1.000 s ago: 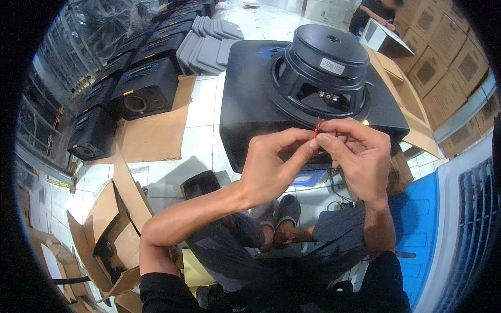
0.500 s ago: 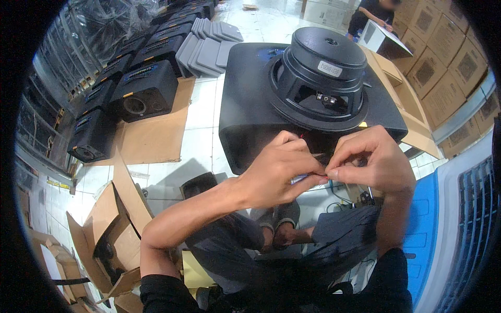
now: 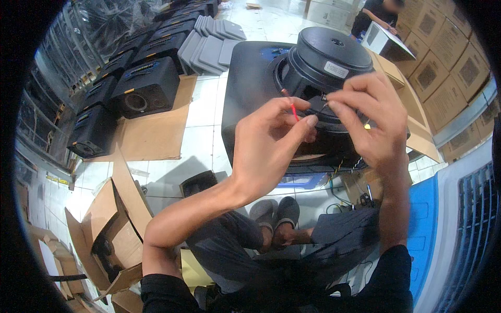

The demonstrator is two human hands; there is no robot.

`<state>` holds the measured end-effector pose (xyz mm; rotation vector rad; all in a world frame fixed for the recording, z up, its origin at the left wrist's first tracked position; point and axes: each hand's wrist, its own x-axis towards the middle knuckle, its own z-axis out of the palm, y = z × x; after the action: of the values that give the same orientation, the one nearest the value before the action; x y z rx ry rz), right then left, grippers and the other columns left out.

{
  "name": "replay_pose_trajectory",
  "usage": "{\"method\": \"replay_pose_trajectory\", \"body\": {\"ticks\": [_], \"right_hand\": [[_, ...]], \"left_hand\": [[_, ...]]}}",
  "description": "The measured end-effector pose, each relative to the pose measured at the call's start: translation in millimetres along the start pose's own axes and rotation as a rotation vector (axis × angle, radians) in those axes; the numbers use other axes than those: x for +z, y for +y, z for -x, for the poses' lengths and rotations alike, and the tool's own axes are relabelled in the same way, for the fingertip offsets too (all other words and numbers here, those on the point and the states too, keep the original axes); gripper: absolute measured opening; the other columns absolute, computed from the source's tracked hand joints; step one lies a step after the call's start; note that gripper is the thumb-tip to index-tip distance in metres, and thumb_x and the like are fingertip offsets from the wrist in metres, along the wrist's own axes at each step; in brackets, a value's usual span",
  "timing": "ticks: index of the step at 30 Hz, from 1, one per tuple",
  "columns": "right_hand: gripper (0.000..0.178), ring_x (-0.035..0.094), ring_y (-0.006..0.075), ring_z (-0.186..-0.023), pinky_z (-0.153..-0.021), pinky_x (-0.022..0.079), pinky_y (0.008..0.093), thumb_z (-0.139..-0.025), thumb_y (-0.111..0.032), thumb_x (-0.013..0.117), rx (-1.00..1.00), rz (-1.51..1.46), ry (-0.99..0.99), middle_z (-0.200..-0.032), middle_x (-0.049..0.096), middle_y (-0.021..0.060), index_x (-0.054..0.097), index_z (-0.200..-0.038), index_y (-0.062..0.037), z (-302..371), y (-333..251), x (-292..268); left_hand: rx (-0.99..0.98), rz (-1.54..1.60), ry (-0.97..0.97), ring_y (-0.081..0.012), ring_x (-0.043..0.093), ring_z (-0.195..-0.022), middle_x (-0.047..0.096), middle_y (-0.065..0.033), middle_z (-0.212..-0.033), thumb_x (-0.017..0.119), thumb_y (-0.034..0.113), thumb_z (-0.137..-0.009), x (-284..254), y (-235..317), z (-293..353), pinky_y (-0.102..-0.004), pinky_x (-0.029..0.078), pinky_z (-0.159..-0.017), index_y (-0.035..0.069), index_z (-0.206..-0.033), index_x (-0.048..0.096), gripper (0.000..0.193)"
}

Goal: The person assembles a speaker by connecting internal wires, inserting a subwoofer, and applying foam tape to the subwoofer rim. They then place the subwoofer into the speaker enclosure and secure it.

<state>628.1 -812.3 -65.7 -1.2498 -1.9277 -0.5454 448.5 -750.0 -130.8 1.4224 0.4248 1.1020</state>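
A black speaker driver (image 3: 334,52) rests magnet side up on a black speaker cabinet (image 3: 244,83) in front of me. My left hand (image 3: 263,148) is closed in a pinch on a red wire (image 3: 294,111), whose bare copper end points up beside the driver's frame. At the driver's near side, my right hand (image 3: 378,117) is pinched with thumb and forefinger against a small metal terminal (image 3: 323,97). Whatever lies between those right fingertips is too small to make out. Below my hands, part of a round opening shows in the cabinet's top.
Rows of black speaker boxes (image 3: 148,86) stand at the left, some on flat cardboard (image 3: 156,138). Grey panels (image 3: 201,52) lie beside them. An open carton (image 3: 117,235) sits at lower left. Stacked cartons (image 3: 443,68) and another person (image 3: 376,15) are at back right; a blue panel (image 3: 420,229) is near right.
Both hands have moved apart and up toward the driver, from being pinched together over the cabinet's near edge. The red wire now stands up from my left hand; my right reaches the terminal.
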Motion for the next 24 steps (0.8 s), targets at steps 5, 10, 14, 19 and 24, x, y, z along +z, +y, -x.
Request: {"method": "replay_pose_trajectory", "body": {"ticks": [5,10,14,19,24], "right_hand": [[0.015,0.061,0.0241,-0.082,-0.076,0.048,0.0362,-0.076,-0.004,0.081,0.0,0.056,0.024,-0.086,0.066,0.0066,0.077,-0.091,-0.0052,-3,13,5],[0.018,0.061,0.023,-0.082,-0.074,0.047,0.0361,-0.074,-0.003,0.083,0.042,0.078,0.061,-0.086,0.066,0.0057,0.078,-0.091,-0.0053,4,14,12],[0.019,0.061,0.0233,-0.082,-0.075,0.046,0.0356,-0.074,-0.003,0.082,-0.013,0.169,0.063,-0.087,0.065,0.0055,0.077,-0.092,-0.005,10,11,12],[0.021,0.062,0.0232,-0.087,-0.08,0.045,0.0382,-0.075,-0.003,0.081,-0.151,0.419,0.014,-0.091,0.065,0.0061,0.077,-0.095,-0.0024,21,3,9],[0.025,0.062,0.0191,-0.088,-0.083,0.044,0.0376,-0.074,-0.012,0.077,-0.33,0.674,-0.042,-0.091,0.066,0.0042,0.076,-0.097,-0.0006,26,-6,14]], "left_hand": [[0.099,-0.451,0.08,-0.0107,0.067,-0.076,0.073,-0.0073,-0.086,0.077,0.01,-0.09,1,8,-15,-0.025,0.051,-0.065,0.0,-0.097,0.078,0.012],[0.458,-0.847,0.17,-0.0214,0.061,-0.078,0.065,-0.0115,-0.079,0.083,0.014,-0.081,-3,-1,-22,-0.0329,0.046,-0.064,0.008,-0.094,0.081,0.015],[0.48,-0.791,0.164,-0.0232,0.062,-0.078,0.066,-0.0112,-0.08,0.082,0.013,-0.081,-4,-9,-24,-0.0348,0.046,-0.068,0.008,-0.093,0.08,0.013],[0.551,-0.771,0.149,-0.0255,0.065,-0.08,0.069,-0.0112,-0.083,0.081,0.013,-0.083,-5,-15,-27,-0.0364,0.048,-0.07,0.006,-0.092,0.079,0.012],[0.531,-0.756,0.129,-0.0271,0.066,-0.08,0.07,-0.0126,-0.083,0.08,0.014,-0.083,-8,-14,-25,-0.0377,0.05,-0.071,0.005,-0.092,0.078,0.012]]}}
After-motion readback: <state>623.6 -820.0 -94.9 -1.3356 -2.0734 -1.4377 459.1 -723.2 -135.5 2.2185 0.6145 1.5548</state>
